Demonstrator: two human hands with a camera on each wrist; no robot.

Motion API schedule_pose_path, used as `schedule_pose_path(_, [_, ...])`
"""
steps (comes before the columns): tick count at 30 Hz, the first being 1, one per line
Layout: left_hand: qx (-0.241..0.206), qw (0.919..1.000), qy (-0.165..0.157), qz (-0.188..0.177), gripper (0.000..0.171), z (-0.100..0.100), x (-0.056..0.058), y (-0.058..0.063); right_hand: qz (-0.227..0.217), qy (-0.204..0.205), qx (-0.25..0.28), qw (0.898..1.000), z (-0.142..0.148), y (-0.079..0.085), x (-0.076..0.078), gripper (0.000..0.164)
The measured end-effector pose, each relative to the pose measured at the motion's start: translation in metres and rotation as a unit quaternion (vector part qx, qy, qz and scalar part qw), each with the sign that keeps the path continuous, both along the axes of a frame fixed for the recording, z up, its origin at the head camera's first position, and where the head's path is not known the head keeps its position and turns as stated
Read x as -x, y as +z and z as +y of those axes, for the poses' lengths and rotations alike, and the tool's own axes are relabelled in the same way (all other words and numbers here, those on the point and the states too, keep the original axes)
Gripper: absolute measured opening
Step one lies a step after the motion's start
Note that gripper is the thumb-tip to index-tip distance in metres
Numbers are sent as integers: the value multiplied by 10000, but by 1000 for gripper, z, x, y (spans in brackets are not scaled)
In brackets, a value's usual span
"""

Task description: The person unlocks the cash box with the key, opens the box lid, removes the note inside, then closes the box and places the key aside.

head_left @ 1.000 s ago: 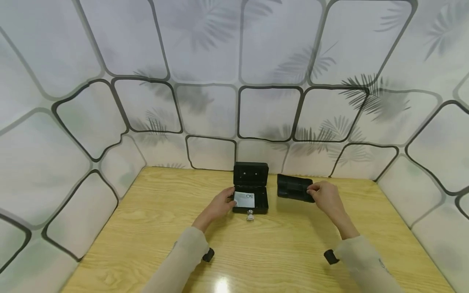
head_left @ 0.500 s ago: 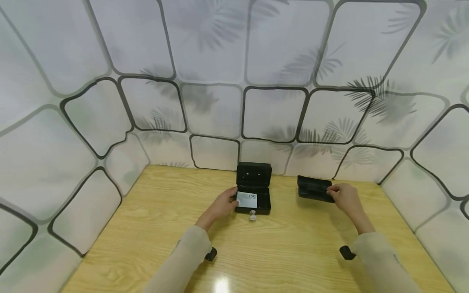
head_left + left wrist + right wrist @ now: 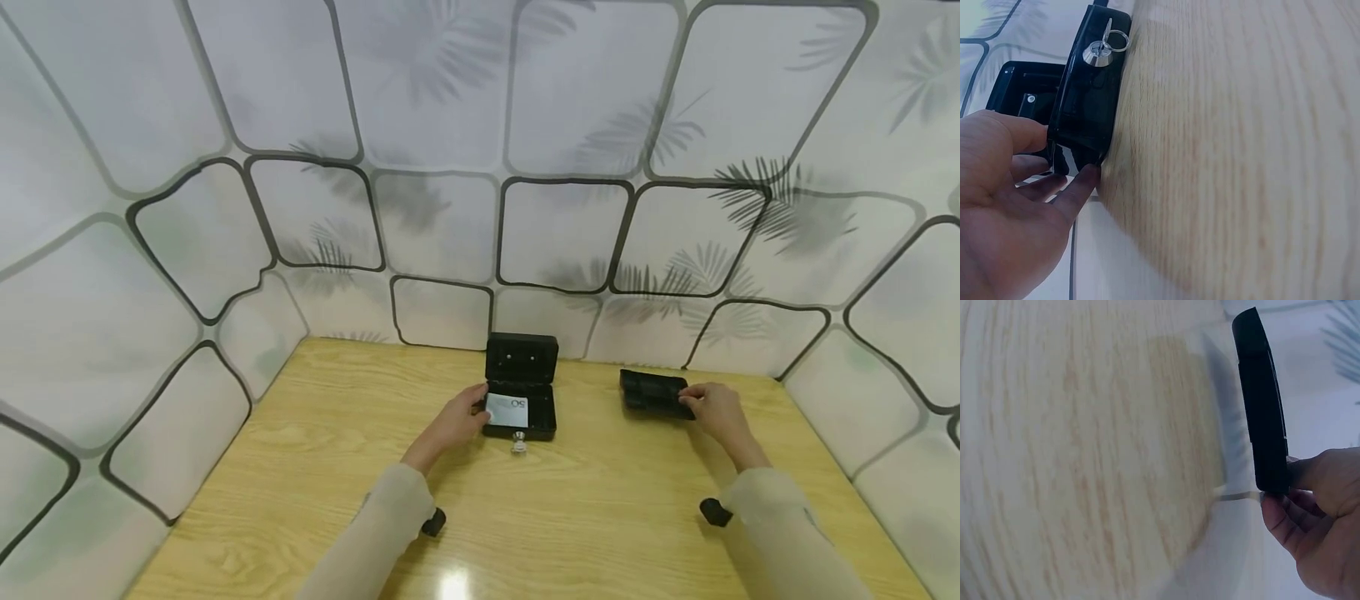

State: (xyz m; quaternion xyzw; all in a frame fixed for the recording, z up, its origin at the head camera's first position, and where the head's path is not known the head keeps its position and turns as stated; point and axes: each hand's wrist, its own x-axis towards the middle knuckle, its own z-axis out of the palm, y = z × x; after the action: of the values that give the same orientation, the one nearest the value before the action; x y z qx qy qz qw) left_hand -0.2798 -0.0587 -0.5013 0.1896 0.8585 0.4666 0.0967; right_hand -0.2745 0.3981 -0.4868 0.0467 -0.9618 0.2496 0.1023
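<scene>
Soft, even light fills my head view, with a small white glare on the table (image 3: 585,533), left of centre toward its near edge. Faint shadows lie on the wood along the inner sides of my sleeves (image 3: 378,525). The patterned wall (image 3: 431,221) leans and stretches toward the picture's sides. At my left wrist, the metal lock (image 3: 1097,55) gleams against the glossy black cash box (image 3: 1088,94). At my right, wood grain looks soft, and the black tray (image 3: 1263,406) is nearly a silhouette.
</scene>
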Motion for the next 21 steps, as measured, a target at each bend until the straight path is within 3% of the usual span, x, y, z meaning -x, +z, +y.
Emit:
schedule_pose_path(7, [29, 10000, 14, -27, 57, 1, -1, 0, -253, -37, 101, 9996, 4, -9, 6, 20])
schedule_pose_path(21, [-43, 10000, 17, -80, 58, -1, 0, 0, 196, -128, 117, 9997, 3, -22, 14, 17])
